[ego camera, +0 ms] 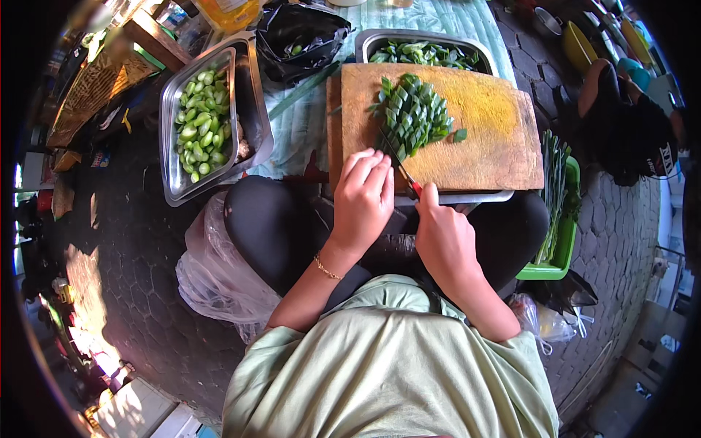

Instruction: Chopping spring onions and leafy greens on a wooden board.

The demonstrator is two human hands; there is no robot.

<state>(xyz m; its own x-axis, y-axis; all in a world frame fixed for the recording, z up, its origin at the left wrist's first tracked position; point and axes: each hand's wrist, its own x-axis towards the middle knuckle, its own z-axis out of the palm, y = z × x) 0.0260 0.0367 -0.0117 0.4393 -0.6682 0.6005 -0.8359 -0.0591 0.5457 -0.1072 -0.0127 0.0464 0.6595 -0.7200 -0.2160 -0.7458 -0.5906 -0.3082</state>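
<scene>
In my right hand [446, 232] is the red handle of a knife [410, 180], its dark blade slanting up and left over a wooden cutting board [482, 148]. My left hand [364, 191] is at the board's near edge, its bent fingertips beside the blade and the lower end of the greens. Whether anything is pinched under those fingers is hidden. Cut green leaves, likely scallion or leek [413, 115], form a pile on the board's left half. One loose piece [460, 135] lies apart to the right. Yellow staining covers the board's upper right.
Left, a metal tray [170, 180] holds sliced green vegetables [202, 126]. A black plastic bag [301, 33] stands behind. Beyond the board, another metal tray [361, 46] contains cut greens. Long green stalks [553, 202] fill a green basin [569, 241] at right. Another person [630, 126] is farther right.
</scene>
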